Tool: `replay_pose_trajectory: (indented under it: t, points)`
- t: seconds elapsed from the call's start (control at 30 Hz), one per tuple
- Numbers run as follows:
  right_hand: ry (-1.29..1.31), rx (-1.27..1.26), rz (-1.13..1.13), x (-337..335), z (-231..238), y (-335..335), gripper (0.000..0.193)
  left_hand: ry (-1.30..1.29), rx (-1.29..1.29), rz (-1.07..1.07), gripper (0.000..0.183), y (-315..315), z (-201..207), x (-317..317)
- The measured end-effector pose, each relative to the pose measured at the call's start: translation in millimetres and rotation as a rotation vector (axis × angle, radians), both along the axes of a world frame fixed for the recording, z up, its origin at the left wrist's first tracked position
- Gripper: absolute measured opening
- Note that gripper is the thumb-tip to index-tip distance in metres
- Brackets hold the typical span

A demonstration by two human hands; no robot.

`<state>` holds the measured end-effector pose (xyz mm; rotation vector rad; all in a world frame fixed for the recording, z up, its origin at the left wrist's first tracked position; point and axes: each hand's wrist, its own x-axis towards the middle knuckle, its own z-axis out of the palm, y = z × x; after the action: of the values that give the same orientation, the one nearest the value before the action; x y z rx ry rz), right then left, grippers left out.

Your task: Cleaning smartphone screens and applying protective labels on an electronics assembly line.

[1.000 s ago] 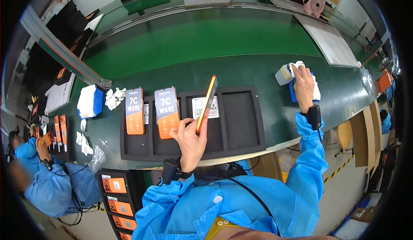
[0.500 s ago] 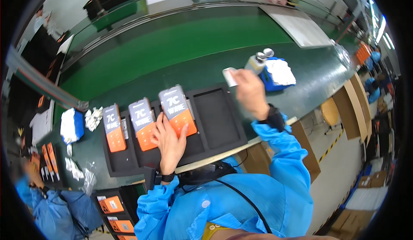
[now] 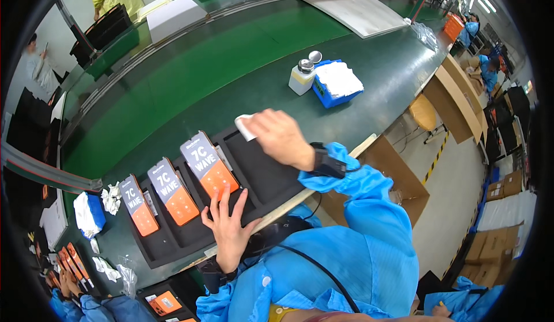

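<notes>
A black foam tray lies along the near edge of the bench, with three phones with grey-and-orange fronts in it: a left phone, a middle phone and a right phone. My left hand has its fingers spread, with the fingertips at the orange lower end of the right phone. Above the tray's far right part, my right hand pinches a folded white wipe. The thumb is mostly hidden.
A dispenser bottle with its metal lid up stands beside a blue bin of white wipes. Another blue bin and crumpled wipes sit at left. A co-worker's hands are at the lower left. Cardboard boxes stand at right.
The view has shifted. My right hand has carried the wipe from near the bottle leftward to over the tray. My left hand has slid to the lower end of the right phone.
</notes>
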<state>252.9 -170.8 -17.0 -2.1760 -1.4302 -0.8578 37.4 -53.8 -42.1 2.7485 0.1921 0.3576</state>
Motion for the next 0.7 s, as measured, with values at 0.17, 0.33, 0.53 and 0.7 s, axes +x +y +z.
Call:
replay_pose_trajectory:
  t: [0.17, 0.33, 0.53, 0.7]
  points:
    - [0.144, -0.207, -0.219, 26, -25, -80, 0.038, -0.007, -0.02, 0.054, 0.084, 15, 2, 16]
    - [0.262, -0.097, -0.292, 47, -1, -139, 0.052, 0.069, -0.121, -0.013, 0.076, 21, 31, 21]
    - [0.287, 0.07, -0.448, 104, -19, -206, 0.046, 0.068, -0.195, -0.387, 0.063, -7, 73, 50]
    - [0.482, 0.212, -0.305, 74, -20, -193, 0.024, -0.001, -0.073, -0.455, 0.058, -15, 91, 82]
